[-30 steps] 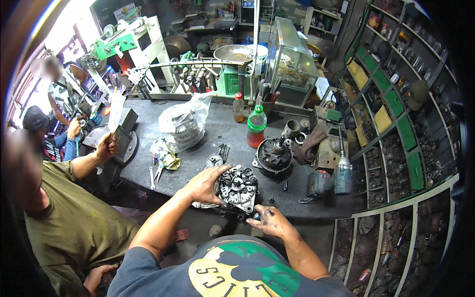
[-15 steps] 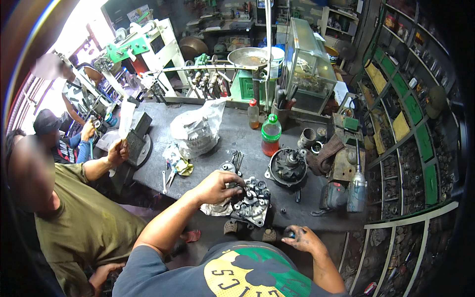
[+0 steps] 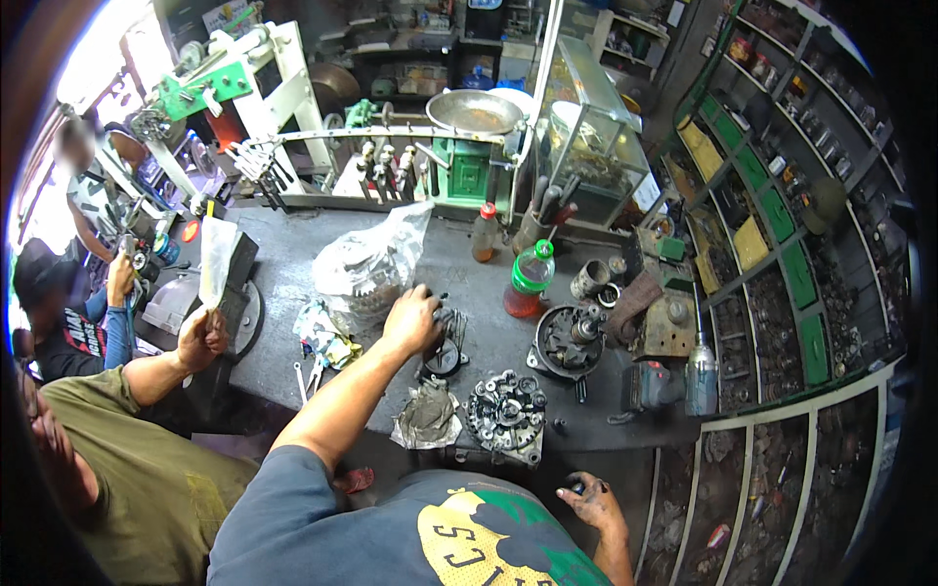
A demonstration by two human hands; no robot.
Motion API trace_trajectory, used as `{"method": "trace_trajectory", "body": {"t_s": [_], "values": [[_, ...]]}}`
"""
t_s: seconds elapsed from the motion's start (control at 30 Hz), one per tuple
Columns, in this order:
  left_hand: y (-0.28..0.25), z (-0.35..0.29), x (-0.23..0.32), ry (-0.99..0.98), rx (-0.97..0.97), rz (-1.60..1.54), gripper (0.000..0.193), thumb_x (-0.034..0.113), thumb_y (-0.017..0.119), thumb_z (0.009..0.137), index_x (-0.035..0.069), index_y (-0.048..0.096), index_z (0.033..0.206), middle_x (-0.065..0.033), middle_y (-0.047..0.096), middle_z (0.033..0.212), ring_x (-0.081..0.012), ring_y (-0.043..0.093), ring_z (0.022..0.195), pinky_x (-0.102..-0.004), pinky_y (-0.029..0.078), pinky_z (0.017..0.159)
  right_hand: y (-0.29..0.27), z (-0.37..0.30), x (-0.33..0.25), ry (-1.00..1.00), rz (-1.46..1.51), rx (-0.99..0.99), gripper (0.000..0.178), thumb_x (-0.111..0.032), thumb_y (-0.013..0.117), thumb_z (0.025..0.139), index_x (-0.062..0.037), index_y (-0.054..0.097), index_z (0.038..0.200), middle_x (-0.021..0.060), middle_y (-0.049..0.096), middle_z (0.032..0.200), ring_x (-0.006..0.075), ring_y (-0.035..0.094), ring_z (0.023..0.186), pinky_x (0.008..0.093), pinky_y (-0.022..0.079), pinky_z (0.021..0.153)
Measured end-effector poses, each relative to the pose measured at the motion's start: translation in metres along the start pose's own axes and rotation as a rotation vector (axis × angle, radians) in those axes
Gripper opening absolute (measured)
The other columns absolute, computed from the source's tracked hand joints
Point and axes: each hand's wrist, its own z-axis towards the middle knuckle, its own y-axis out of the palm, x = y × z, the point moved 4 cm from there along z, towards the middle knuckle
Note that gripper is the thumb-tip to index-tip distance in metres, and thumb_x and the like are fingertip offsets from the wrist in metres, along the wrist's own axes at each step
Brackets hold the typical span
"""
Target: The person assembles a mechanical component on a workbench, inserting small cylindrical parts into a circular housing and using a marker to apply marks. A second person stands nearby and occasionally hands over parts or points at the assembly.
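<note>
My left hand (image 3: pixel 414 320) is stretched over the bench, fingers curled down at a small group of dark slim metal parts (image 3: pixel 449 320). What its fingertips pinch is hidden. Just below lies a round metal cover (image 3: pixel 444 359). Low at the bench's front edge, my right hand (image 3: pixel 594 505) is closed round a small dark object (image 3: pixel 577 485), mostly covered by the fingers. Between the hands sits an opened metal housing (image 3: pixel 506 415) with gears and posts inside. Left of it is a crumpled grey rag (image 3: pixel 427 415). A dark round housing with a shaft (image 3: pixel 568 341) stands to the right.
A plastic bag holding a metal part (image 3: pixel 366 269), pliers (image 3: pixel 315 374) and a wrench (image 3: pixel 300 381) lie left. Bottles of reddish liquid (image 3: pixel 529 281) stand behind. A power tool (image 3: pixel 653 386) is right. A co-worker's hand (image 3: pixel 202 337) holds up a clear plastic bag (image 3: pixel 217 259).
My left hand has moved from the opened housing forward and left to the slim metal parts. My right hand stays low with its small object. The view has shifted slightly.
</note>
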Motion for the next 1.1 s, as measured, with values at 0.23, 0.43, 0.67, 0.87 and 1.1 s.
{"method": "trace_trajectory", "body": {"t_s": [0.23, 0.43, 0.67, 0.87, 1.1], "values": [[0.052, 0.069, 0.018, -0.241, -0.367, 0.127, 0.026, 0.012, 0.075, 0.093, 0.004, 0.084, 0.116, -0.0223, 0.081, 0.123, -0.0380, 0.080, 0.115, -0.0469, 0.066, 0.098, 0.007, -0.023, 0.025, 0.061, 0.066, 0.061, 0.057, -0.041, 0.088, 0.093, -0.0032, 0.076, 0.133, 0.0231, 0.081, 0.118, 0.0378, 0.078, 0.110, 0.0468, 0.061, 0.095], [0.073, 0.071, 0.009, -0.345, -0.272, 0.004, 0.029, 0.007, 0.070, 0.093, 0.001, 0.083, 0.118, -0.0246, 0.080, 0.125, -0.0373, 0.078, 0.121, -0.0474, 0.064, 0.101, 0.005, -0.023, 0.050, 0.085, 0.090, 0.097, 0.052, -0.036, 0.090, 0.092, -0.0033, 0.076, 0.130, 0.0207, 0.080, 0.108, 0.0343, 0.078, 0.099, 0.0452, 0.061, 0.090], [0.002, 0.028, 0.029, -0.371, 0.196, -0.484, 0.028, 0.012, 0.079, 0.090, -0.001, 0.081, 0.115, -0.0245, 0.081, 0.115, -0.0371, 0.081, 0.107, -0.0434, 0.062, 0.097, -0.025, -0.012, 0.074, -0.024, 0.071, 0.138, 0.049, -0.032, 0.090, 0.092, -0.0019, 0.077, 0.128, 0.0204, 0.080, 0.106, 0.0328, 0.078, 0.098, 0.0446, 0.061, 0.089], [-0.067, -0.120, 0.061, -0.155, 0.333, -0.691, 0.027, 0.013, 0.088, 0.092, 0.000, 0.082, 0.115, -0.0149, 0.084, 0.105, -0.0208, 0.079, 0.096, -0.0353, 0.061, 0.091, -0.076, -0.004, 0.057, -0.077, 0.059, 0.188, 0.046, -0.025, 0.091, 0.090, -0.0006, 0.078, 0.125, 0.0193, 0.081, 0.102, 0.0299, 0.078, 0.094, 0.0428, 0.061, 0.086], [-0.046, -0.179, 0.097, -0.038, 0.358, -0.726, 0.020, 0.007, 0.086, 0.091, 0.005, 0.083, 0.111, -0.0153, 0.082, 0.107, -0.0315, 0.080, 0.098, -0.0385, 0.063, 0.089, -0.128, 0.002, -0.052, -0.437, 0.062, 0.220, 0.045, -0.019, 0.091, 0.089, 0.0015, 0.075, 0.125, 0.0125, 0.075, 0.088, 0.0212, 0.070, 0.082, 0.0386, 0.058, 0.078]]}}
